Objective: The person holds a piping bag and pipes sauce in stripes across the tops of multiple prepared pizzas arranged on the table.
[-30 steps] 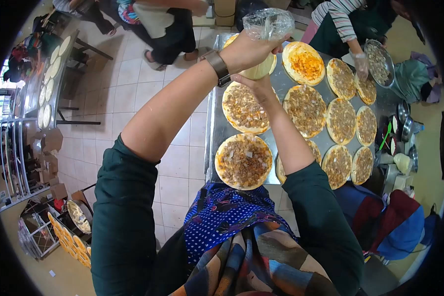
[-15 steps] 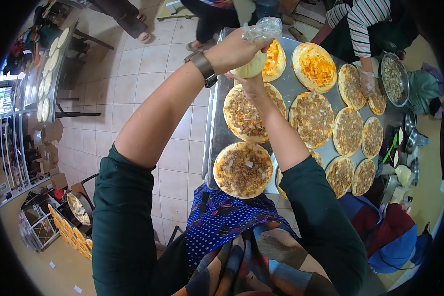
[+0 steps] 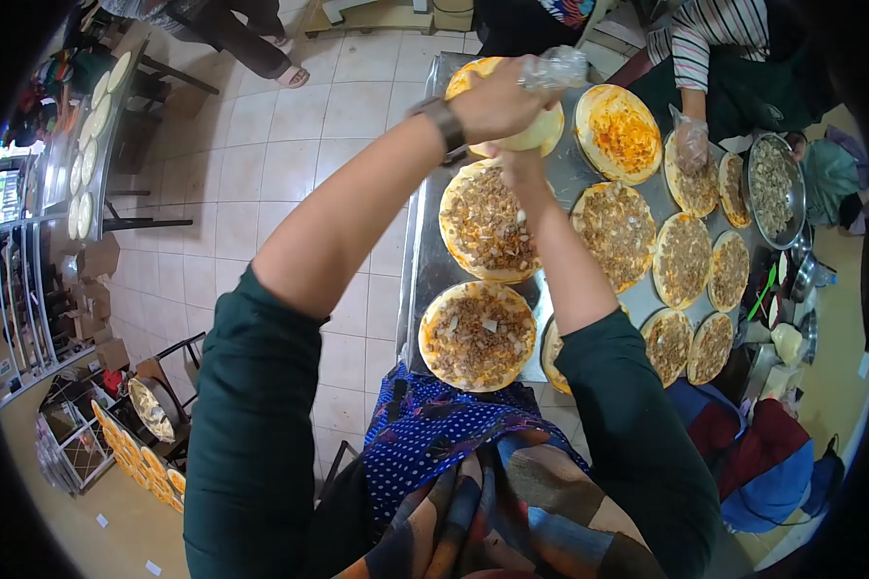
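Over the far left part of the metal table, both my hands grip a clear plastic piping bag [image 3: 541, 132] filled with something pale and creamy. My left hand [image 3: 502, 99], with a watch at the wrist, is closed around its twisted upper end. Lower down, my right hand [image 3: 523, 166] wraps the bag's bottom part; the tip is hidden. Beneath lies a round dough base with orange sauce [image 3: 468, 77], partly covered by my hands. Just nearer to me is a round topped with crumbled brown filling [image 3: 492, 220], and another topped round [image 3: 478, 336] lies at the front edge.
A sauced round [image 3: 618, 133] and several topped rounds stand on the metal table [image 3: 417, 289]. At the right, a co-worker's gloved hand [image 3: 691, 145] is over a round beside a metal bowl of filling [image 3: 774, 183]. Another table [image 3: 116, 159] holds plain dough rounds.
My hands and the piping bag have shifted slightly right, uncovering more of the sauced round at the far left. The co-worker's gloved hand has moved left and away from me.
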`<state>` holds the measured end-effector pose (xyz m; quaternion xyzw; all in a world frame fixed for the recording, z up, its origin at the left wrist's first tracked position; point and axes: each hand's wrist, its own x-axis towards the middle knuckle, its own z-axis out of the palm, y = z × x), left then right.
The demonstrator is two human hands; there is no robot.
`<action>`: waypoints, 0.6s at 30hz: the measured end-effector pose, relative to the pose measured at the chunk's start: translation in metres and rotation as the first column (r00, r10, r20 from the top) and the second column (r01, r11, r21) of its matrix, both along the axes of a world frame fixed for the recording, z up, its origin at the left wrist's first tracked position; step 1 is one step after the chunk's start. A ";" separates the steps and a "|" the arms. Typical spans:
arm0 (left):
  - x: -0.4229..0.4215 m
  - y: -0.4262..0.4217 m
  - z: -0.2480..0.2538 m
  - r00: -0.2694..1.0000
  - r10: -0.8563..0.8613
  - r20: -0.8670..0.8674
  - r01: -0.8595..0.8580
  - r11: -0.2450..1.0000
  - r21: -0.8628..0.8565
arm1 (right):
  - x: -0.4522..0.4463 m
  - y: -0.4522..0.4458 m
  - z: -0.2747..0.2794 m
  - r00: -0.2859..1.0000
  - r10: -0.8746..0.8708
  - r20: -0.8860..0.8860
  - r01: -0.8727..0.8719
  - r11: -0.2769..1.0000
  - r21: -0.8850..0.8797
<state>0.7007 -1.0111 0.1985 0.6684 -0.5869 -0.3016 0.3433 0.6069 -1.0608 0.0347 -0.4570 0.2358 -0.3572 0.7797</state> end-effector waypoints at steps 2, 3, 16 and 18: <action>0.015 0.011 -0.006 0.999 -0.028 -0.040 0.028 1.000 0.013 | 0.016 0.029 0.004 0.994 0.112 -0.015 -0.113 0.986 -0.119; 0.017 0.015 -0.008 0.996 -0.050 -0.079 0.052 0.998 0.023 | 0.020 0.033 0.002 0.994 0.105 -0.014 -0.106 0.987 -0.120; -0.006 0.016 -0.018 0.959 0.066 -0.274 -0.094 0.991 -0.091 | -0.004 0.016 -0.014 0.993 0.042 -0.111 -0.083 0.916 -0.392; 0.011 0.026 -0.026 0.978 0.055 -0.203 -0.066 0.997 -0.047 | 0.015 0.036 -0.017 0.978 -0.004 -0.210 -0.116 0.826 -0.552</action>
